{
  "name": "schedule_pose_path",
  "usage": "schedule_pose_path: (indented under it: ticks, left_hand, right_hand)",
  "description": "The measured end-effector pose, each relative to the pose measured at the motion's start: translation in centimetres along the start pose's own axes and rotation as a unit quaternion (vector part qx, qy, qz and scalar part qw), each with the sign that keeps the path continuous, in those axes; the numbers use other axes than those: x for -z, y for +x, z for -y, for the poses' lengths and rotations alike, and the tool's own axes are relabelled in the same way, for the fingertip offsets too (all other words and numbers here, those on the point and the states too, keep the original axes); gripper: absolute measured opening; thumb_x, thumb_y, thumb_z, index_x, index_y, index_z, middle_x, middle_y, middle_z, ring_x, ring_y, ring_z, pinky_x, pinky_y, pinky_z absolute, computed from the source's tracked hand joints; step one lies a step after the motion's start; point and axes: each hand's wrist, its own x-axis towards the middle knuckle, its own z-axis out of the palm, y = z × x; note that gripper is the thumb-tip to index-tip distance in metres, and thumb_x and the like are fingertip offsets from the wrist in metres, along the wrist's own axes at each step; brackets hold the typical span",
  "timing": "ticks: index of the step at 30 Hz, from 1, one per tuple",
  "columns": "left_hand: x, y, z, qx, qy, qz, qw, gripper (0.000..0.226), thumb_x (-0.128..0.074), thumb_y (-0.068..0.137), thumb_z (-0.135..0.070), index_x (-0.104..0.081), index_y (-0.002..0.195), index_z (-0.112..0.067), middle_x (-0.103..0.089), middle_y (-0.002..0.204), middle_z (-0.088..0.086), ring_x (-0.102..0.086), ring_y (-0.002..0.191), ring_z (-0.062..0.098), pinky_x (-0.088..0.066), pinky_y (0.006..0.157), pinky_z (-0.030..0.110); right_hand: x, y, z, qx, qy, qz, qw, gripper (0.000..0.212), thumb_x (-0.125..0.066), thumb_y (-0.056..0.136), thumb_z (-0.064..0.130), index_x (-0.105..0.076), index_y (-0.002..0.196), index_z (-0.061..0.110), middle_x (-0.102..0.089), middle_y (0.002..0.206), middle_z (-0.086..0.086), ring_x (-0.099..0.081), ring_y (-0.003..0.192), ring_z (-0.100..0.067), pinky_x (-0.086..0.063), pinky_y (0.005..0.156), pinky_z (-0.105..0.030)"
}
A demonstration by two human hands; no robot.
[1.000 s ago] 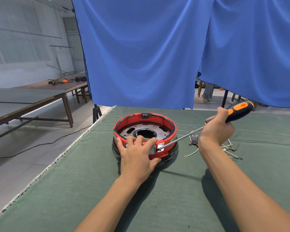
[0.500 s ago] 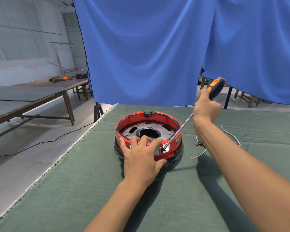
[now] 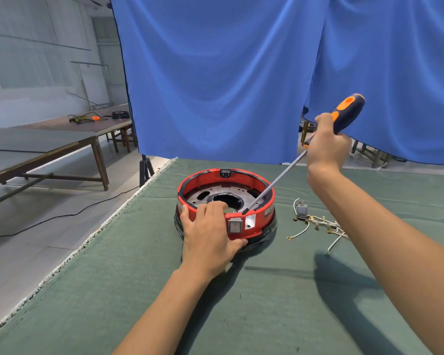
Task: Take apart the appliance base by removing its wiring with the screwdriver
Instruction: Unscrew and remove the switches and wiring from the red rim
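Note:
A round red appliance base [image 3: 263, 216] with a black bottom ring sits on the green cloth table [image 3: 139, 290]. My left hand [image 3: 210, 234] grips its near rim, fingers curled over the edge, just left of a grey rocker switch [image 3: 235, 224]. My right hand [image 3: 327, 147] holds an orange-and-black screwdriver [image 3: 346, 111] raised to the right. Its long shaft slants down into the base, and the tip touches the inside of the near rim above the switch. A loose bundle of white wires [image 3: 318, 222] with terminals and a small grey part lies on the cloth right of the base.
A blue curtain [image 3: 228, 73] hangs behind the table. The table's left edge [image 3: 92, 242] runs diagonally, with floor and a black cable beyond. Wooden tables [image 3: 49, 142] with tools stand at the far left. Chair legs show under the curtain at right.
My right hand has swung the screwdriver handle up from low to steep, its tip staying at the near rim. My left hand has slid left along the rim, uncovering the switch.

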Motion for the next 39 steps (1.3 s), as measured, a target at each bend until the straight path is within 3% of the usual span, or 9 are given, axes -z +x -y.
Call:
schedule_pose_path:
  ticks: [5, 11, 17, 21, 25, 31, 34, 39]
  left_hand:
    - [0.4, -0.7, -0.4, -0.028, 0.005, -0.001, 1.000, 0.055, -0.072, 0.065, -0.057, -0.050, 0.105, -0.026, -0.055, 0.106, -0.012, -0.047, 0.107, 0.014, -0.018, 0.104, 0.044]
    - [0.9, -1.1, -0.3, -0.043, -0.017, 0.005, 0.999, 0.055, -0.074, 0.064, -0.057, -0.051, 0.104, -0.026, -0.055, 0.107, -0.012, -0.047, 0.109, 0.013, -0.017, 0.108, 0.045]
    - [0.9, -1.2, -0.2, -0.040, -0.036, 0.004, 0.999, 0.056, -0.074, 0.064, -0.056, -0.051, 0.105, -0.026, -0.054, 0.107, -0.011, -0.046, 0.110, 0.013, -0.013, 0.108, 0.043]
    - [1.0, -1.2, -0.2, -0.039, -0.035, 0.005, 0.999, 0.058, -0.074, 0.065, -0.057, -0.050, 0.107, -0.025, -0.054, 0.110, -0.011, -0.045, 0.112, 0.012, -0.012, 0.109, 0.042]
    - [1.0, -1.2, -0.1, -0.039, -0.039, 0.007, 0.998, 0.058, -0.073, 0.065, -0.058, -0.050, 0.107, -0.026, -0.054, 0.109, -0.012, -0.044, 0.111, 0.011, -0.011, 0.108, 0.040]
    - [1.2, -1.1, -0.2, -0.039, -0.031, 0.012, 0.999, 0.057, -0.072, 0.065, -0.060, -0.049, 0.105, -0.027, -0.053, 0.107, -0.013, -0.044, 0.110, 0.011, -0.010, 0.105, 0.038]
    - [1.3, -1.1, -0.3, -0.035, -0.025, 0.019, 0.999, 0.057, -0.071, 0.065, -0.061, -0.048, 0.105, -0.026, -0.052, 0.107, -0.013, -0.044, 0.110, 0.011, -0.009, 0.105, 0.038]
    - [1.5, -1.1, -0.5, -0.029, -0.025, 0.029, 0.999, 0.057, -0.071, 0.065, -0.061, -0.047, 0.104, -0.026, -0.051, 0.106, -0.013, -0.043, 0.110, 0.012, -0.008, 0.106, 0.039]
  right_hand:
    - [1.7, -1.0, 1.1, 0.018, 0.038, -0.012, 0.999, 0.022, -0.057, 0.084, 0.031, -0.053, 0.069, 0.015, -0.048, 0.035, 0.011, -0.045, 0.036, -0.002, -0.035, 0.039, -0.014]
    - [2.3, -1.8, 1.8, 0.054, 0.045, -0.004, 0.998, 0.028, -0.056, 0.084, 0.029, -0.055, 0.080, 0.001, -0.046, 0.035, 0.008, -0.044, 0.038, -0.005, -0.034, 0.039, -0.012]
    - [2.4, -3.2, 1.4, 0.070, 0.032, 0.008, 0.997, 0.032, -0.055, 0.080, 0.030, -0.049, 0.057, 0.009, -0.046, 0.034, 0.009, -0.042, 0.037, -0.004, -0.033, 0.038, -0.011]
    - [2.2, -4.4, 0.7, 0.073, 0.040, 0.024, 0.996, 0.030, -0.051, 0.070, 0.036, -0.047, 0.053, 0.011, -0.044, 0.034, 0.009, -0.041, 0.036, -0.004, -0.033, 0.038, -0.011]
    - [1.7, -5.0, 0.8, 0.108, 0.027, 0.052, 0.992, 0.030, -0.051, 0.072, 0.035, -0.048, 0.053, 0.012, -0.045, 0.034, 0.009, -0.042, 0.036, -0.003, -0.034, 0.040, -0.011]
    - [0.7, -6.6, 2.1, 0.194, 0.015, 0.113, 0.974, 0.033, -0.053, 0.077, 0.029, -0.044, 0.052, 0.012, -0.044, 0.036, 0.007, -0.042, 0.037, -0.007, -0.037, 0.041, -0.016]
    - [-0.3, -7.4, 2.9, 0.215, -0.012, 0.138, 0.967, 0.034, -0.054, 0.076, 0.034, -0.042, 0.051, 0.012, -0.043, 0.038, 0.003, -0.042, 0.039, -0.013, -0.038, 0.045, -0.025]
    - [-2.4, -8.4, 3.9, 0.280, -0.117, 0.153, 0.940, 0.047, -0.048, 0.072, 0.040, -0.044, 0.057, -0.004, -0.053, 0.054, -0.022, -0.045, 0.049, -0.027, -0.039, 0.048, -0.038]
